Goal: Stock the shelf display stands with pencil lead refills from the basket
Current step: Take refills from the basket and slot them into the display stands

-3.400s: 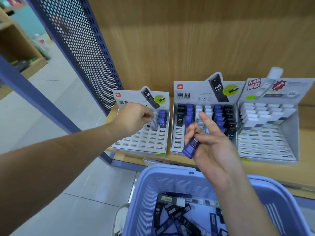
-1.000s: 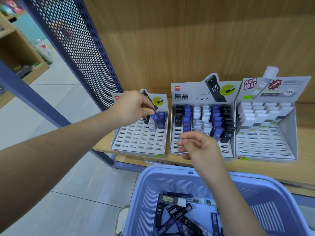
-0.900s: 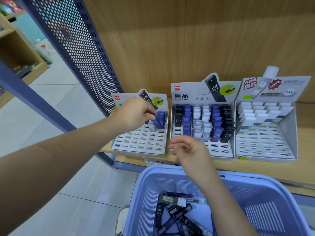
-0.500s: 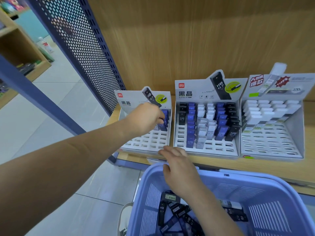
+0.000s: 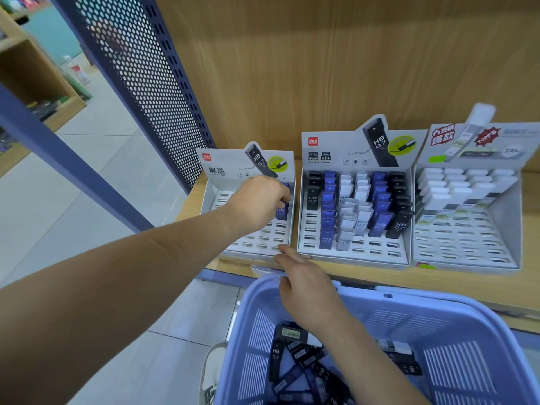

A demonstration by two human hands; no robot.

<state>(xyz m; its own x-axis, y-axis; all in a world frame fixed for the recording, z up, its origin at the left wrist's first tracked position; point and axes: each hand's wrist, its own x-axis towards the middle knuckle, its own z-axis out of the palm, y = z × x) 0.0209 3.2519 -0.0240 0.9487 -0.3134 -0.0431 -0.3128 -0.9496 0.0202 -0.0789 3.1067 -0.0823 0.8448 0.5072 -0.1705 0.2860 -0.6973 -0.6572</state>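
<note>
Three white slotted display stands sit on the wooden shelf. My left hand reaches into the left stand, its fingers pinched on a blue lead refill in the stand's right column. The middle stand holds rows of black, blue and white refills. The right stand holds white refills at its back. My right hand hovers over the far rim of the lavender basket, fingers apart and holding nothing. Several loose refills lie in the basket's bottom.
A blue perforated metal panel stands left of the stands, with the wood back wall behind them. The shelf's front edge runs just beyond the basket. Tiled floor and another wooden shelf unit lie to the left.
My right hand, which earlier held a blue refill, has dropped from in front of the middle stand to the basket's rim, holding nothing. My left hand has lowered a blue refill into the left stand's right column.
</note>
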